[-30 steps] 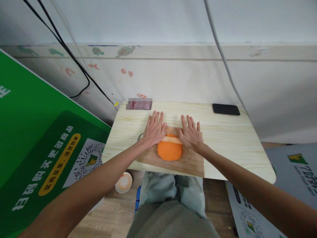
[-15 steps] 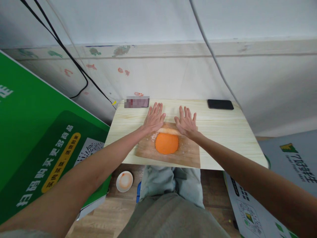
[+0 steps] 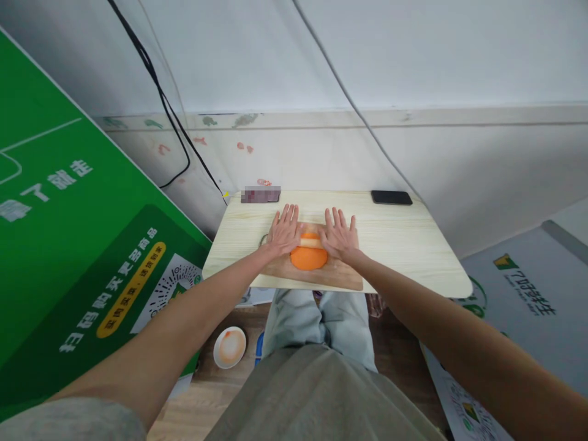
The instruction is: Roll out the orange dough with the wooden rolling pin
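A flat, rounded sheet of orange dough (image 3: 309,259) lies on a wooden board (image 3: 342,275). Across its upper part rests a pale wooden rolling pin (image 3: 311,243), with orange showing on both sides of it. My left hand (image 3: 283,231) presses flat on the pin's left end, fingers stretched out and pointing away from me. On the right end lies my right hand (image 3: 339,234), likewise open with its fingers extended. Both palms hide the ends of the pin.
The board sits on a small pale table (image 3: 399,245) against the wall. A black phone (image 3: 391,197) lies at the back right, another phone (image 3: 273,195), partly blurred out, at the back left. A white bowl (image 3: 229,347) is low at left. Green panel (image 3: 114,245) stands left.
The rolling pin has moved from the dough's far edge onto the dough, towards me, with both hands on it. The view has shifted, too.
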### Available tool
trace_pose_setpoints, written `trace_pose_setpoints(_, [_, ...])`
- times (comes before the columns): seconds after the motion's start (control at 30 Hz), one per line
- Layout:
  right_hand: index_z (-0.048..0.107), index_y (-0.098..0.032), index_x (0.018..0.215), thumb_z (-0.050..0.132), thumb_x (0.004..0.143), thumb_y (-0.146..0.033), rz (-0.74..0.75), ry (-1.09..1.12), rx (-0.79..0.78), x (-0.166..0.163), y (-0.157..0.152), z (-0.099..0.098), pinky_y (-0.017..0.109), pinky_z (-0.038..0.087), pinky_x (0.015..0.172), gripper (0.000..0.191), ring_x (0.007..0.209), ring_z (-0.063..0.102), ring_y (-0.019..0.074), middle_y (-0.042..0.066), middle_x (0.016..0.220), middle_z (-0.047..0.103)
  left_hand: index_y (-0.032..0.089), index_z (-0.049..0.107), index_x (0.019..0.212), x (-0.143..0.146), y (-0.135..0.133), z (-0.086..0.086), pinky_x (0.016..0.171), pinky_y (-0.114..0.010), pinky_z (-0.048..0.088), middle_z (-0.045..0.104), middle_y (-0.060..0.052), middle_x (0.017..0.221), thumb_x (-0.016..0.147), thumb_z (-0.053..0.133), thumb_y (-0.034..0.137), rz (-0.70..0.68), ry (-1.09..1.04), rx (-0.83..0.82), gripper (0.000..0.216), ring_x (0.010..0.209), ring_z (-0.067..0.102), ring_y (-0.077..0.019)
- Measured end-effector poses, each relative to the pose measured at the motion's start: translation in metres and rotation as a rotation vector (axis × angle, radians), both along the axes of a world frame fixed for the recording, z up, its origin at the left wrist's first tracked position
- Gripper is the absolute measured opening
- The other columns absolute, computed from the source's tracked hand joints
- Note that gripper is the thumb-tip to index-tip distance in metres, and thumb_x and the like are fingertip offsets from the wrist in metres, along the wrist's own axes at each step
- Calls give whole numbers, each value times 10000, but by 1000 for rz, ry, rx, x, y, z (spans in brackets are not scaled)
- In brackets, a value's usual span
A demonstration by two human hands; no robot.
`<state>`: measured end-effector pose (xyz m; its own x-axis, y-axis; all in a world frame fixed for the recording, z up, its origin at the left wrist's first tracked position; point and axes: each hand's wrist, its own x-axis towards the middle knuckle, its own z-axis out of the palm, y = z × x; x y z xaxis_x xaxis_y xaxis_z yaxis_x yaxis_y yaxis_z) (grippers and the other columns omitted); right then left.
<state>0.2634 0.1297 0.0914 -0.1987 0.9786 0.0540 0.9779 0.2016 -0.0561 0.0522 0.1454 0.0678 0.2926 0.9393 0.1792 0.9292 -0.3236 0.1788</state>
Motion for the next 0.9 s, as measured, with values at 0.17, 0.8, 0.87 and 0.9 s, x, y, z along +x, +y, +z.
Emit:
trace_pose_setpoints(0.17, [259,-18,1735,257,1108,-397,-7,-31,80,-5,-35,3,632,112,1351,732,1681,235,335,213,1808,254,36,262,1730,-1,-34,0,1381,-550,187,299,-208,1797,1125,294,364,23,16,78,689,1705,217,-308])
trace_pose_setpoints(0.8, [347,-25,1714,246,1124,-380,-5,-39,43,-9,-110,-6,538,265,1326,696,1650,341,304,249,1748,377,77,449,1666,-4,-107,-21,1325,-542,333,455,-223,1712,1115,332,367,20,122,217,634,1636,394,-325])
trace_pose_setpoints(0.87, [352,-32,1714,240,1130,-390,-3,-65,38,-8,-104,-4,538,270,1324,694,1649,340,308,244,1758,361,68,469,1649,-2,-105,-16,1328,-533,325,442,-225,1720,1111,338,373,29,91,181,632,1641,384,-324])
trace_pose_setpoints(0.9, [348,-41,1717,238,1132,-399,3,-78,33,-9,-101,-3,544,272,1321,694,1649,337,312,245,1763,352,65,473,1645,-1,-103,-13,1329,-536,321,438,-227,1723,1109,340,374,32,73,159,633,1643,380,-326])
